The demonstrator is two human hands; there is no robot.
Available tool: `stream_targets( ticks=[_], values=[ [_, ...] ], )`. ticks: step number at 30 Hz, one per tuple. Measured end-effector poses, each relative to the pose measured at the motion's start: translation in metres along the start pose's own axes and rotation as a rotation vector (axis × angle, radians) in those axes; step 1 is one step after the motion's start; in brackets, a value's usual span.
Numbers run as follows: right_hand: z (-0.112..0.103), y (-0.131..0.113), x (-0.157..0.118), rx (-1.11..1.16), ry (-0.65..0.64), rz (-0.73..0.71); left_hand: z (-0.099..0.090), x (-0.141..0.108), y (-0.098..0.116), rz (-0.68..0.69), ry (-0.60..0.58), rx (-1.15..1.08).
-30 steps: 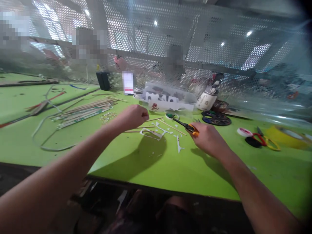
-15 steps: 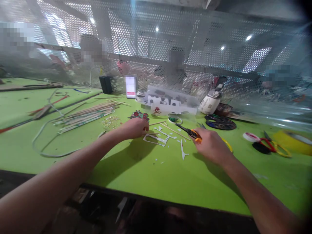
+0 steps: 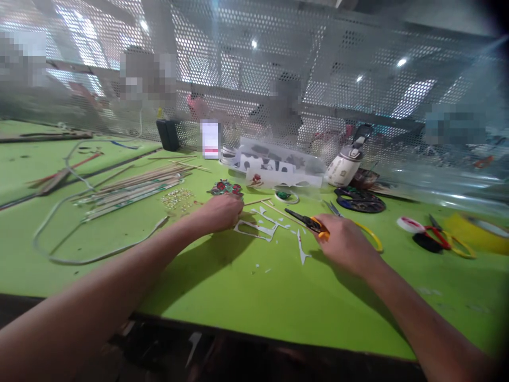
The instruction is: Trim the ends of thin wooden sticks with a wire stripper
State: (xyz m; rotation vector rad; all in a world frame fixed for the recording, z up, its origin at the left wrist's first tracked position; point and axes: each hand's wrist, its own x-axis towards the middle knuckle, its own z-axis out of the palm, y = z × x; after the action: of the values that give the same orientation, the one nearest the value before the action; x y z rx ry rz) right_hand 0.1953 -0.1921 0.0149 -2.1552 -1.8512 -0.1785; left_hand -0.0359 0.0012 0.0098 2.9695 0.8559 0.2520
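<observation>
My right hand (image 3: 345,241) is closed round the orange and black handles of a pair of pliers (image 3: 304,218), whose dark jaws point left over the table. My left hand (image 3: 225,212) has its fingers curled down beside a small pile of red and green decorated pieces (image 3: 223,188). Whatever those fingers hold is hidden. Thin wooden sticks (image 3: 257,201) lie just right of the left hand. Between the hands lie white paper offcuts (image 3: 258,231) and small scraps. A pointed white scrap (image 3: 302,249) rests below the pliers.
Bundled sticks (image 3: 131,192), gold beads (image 3: 177,200) and a white cable (image 3: 79,262) lie left. Rolled white sheets (image 3: 278,168), a phone (image 3: 210,139) and a white bottle (image 3: 342,167) stand behind. Scissors (image 3: 441,240) and yellow tape (image 3: 477,233) are right. A perforated screen (image 3: 238,69) backs the table.
The view has shifted slightly. My left hand has moved a little over the same spot, its fingers more tucked down. My right hand keeps the pliers in nearly the same place.
</observation>
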Motion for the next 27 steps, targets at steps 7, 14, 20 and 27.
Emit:
stream_targets(
  ticks=[7, 14, 20, 27],
  values=[
    [0.003, -0.002, 0.000, -0.020, -0.045, 0.004, -0.010, -0.004, -0.010, -0.035, 0.078, 0.006],
    [0.005, 0.000, 0.001, 0.029, -0.100, 0.005, -0.029, -0.017, -0.006, 0.069, 0.138, -0.147],
    [0.000, 0.000, -0.001, 0.047, -0.037, 0.024, -0.033, -0.029, 0.011, 0.137, 0.166, -0.354],
    [-0.005, 0.003, 0.000, 0.060, 0.071, 0.003, -0.041, -0.035, 0.030, 0.237, 0.286, -0.625]
  ],
)
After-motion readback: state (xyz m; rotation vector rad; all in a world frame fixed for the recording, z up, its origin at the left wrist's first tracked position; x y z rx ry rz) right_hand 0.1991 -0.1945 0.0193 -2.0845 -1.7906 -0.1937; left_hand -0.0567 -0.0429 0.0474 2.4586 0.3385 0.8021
